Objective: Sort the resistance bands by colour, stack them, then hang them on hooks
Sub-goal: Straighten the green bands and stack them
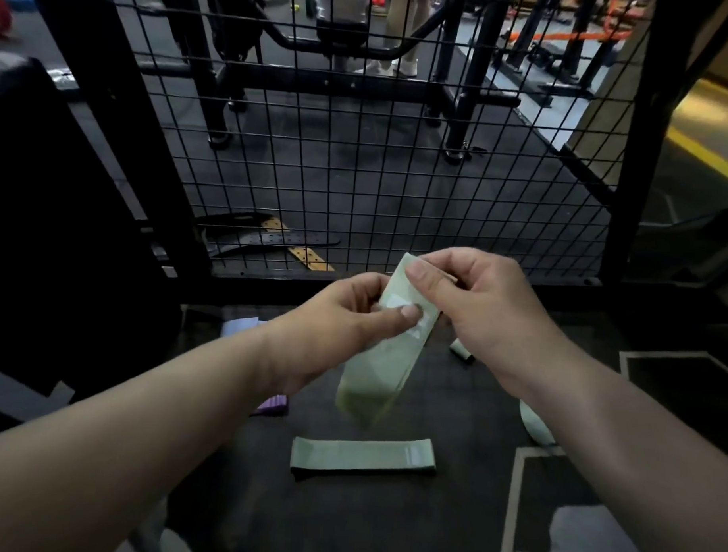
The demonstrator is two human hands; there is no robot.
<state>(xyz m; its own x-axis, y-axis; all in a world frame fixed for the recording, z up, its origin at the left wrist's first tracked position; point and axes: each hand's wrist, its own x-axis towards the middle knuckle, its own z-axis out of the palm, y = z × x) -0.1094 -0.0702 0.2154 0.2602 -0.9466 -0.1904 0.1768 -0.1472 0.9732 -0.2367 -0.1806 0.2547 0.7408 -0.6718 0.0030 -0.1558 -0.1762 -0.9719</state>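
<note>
Left hand: I'm watching the left hand [353,312] pinching the held green band [382,363] partway down, with the thumb lying across its face and the fingers curling behind it.
Right hand: the right hand [476,312] is gripping the same band at its top end, the thumb pressing on the front and the other fingers bending round the back.
Held green band: it is hanging tilted from both hands. Its lower end is drooping and blurring above the floor mat [448,526], and I'm not seeing it touch anything below.
Flat green band: a second one [364,455] is lying flat on the mat below the held one, between the two forearms and apart from both hands.
Purple band: it [273,404] is peeking out from behind the left forearm and resting on the mat, left of the flat green band.
Pale band: a curved strip [532,424] is showing beside the right forearm, which is covering part of it.
Small roll: it [463,351] is lying on the mat just under the right hand. I cannot tell what it is.
Wire mesh panel: it [357,172] is standing upright beyond the mat.
</note>
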